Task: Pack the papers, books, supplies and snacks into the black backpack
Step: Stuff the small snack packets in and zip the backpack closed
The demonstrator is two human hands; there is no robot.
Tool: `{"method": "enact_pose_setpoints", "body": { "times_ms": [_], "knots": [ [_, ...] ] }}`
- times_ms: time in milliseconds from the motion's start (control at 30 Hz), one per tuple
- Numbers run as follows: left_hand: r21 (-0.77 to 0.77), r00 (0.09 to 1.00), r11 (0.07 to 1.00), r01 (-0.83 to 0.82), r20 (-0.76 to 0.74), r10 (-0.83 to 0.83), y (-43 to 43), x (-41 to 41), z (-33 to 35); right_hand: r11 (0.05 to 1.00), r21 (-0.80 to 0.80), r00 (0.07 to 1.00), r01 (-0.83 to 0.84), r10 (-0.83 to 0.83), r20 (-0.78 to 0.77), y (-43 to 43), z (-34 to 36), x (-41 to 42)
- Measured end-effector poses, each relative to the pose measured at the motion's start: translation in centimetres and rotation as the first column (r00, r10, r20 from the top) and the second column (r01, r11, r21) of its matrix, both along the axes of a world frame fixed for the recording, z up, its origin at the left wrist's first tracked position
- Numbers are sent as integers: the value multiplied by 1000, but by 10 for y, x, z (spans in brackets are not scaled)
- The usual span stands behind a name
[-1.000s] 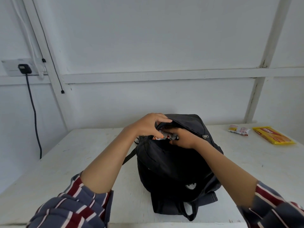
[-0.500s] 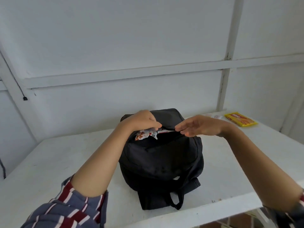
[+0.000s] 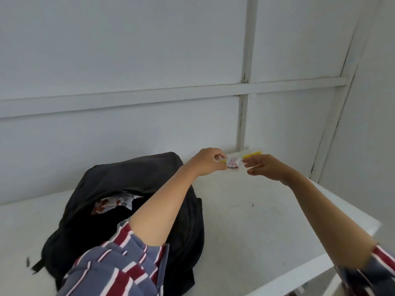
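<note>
Watching from far away, I see that both hands have left the mouth of the black backpack point(image 3: 132, 178). A moment ago they were pushing a red and white snack point(image 3: 111, 202) in there. Now that snack lies in the open top of the backpack, partly poking out. So one snack is nearly packed, and I think the next one is being fetched.

The left hand point(image 3: 208, 161) is out to the right of the backpack, and its arm reaches across over the bag. Its thumb and fingers pinch one end of a small white packet point(image 3: 233, 163). The right hand point(image 3: 267, 168) is further right of the backpack, just beside the packet's other end. Its fingers are loose and half bent and hold nothing I can see. I cannot tell if they touch the packet. A yellow packet point(image 3: 253, 155) lies on the white table point(image 3: 245, 210) just behind that hand, further from the backpack. Both packets still need to go in.
</note>
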State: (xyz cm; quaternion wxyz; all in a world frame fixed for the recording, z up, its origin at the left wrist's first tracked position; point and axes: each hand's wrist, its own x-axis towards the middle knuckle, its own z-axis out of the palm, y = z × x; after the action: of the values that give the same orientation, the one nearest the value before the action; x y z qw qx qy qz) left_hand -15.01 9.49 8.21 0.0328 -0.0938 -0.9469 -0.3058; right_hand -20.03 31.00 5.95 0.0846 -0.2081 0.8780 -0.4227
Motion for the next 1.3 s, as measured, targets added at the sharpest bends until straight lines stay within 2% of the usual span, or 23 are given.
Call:
{"method": "enact_pose_setpoints", "body": {
  "times_ms": [400, 633, 767, 900, 1167, 1300],
  "knots": [
    [19, 960, 971, -239, 154, 233, 51, -147, -68, 975, 217, 999, 47, -40, -36, 53, -36, -146],
    [-84, 929, 946, -312, 183, 323, 56, -192, -96, 903, 416, 994, 112, -99, -54, 51, -64, -193],
    [-155, 891, 909, -386, 193, 411, 58, -206, -110, 870, 477, 992, 122, -120, -35, 45, -74, -204],
    [-151, 882, 912, -382, 234, 408, 59, -209, -123, 827, 551, 994, 109, -88, -65, 40, -83, -210],
    [-44, 872, 899, -436, 226, 434, 56, -183, -118, 820, 545, 985, 173, -136, -107, 34, -87, -192],
    [14, 899, 906, -423, 131, 418, 55, -160, -109, 861, 489, 990, 140, -136, -45, 30, -86, -176]
  ]
}}
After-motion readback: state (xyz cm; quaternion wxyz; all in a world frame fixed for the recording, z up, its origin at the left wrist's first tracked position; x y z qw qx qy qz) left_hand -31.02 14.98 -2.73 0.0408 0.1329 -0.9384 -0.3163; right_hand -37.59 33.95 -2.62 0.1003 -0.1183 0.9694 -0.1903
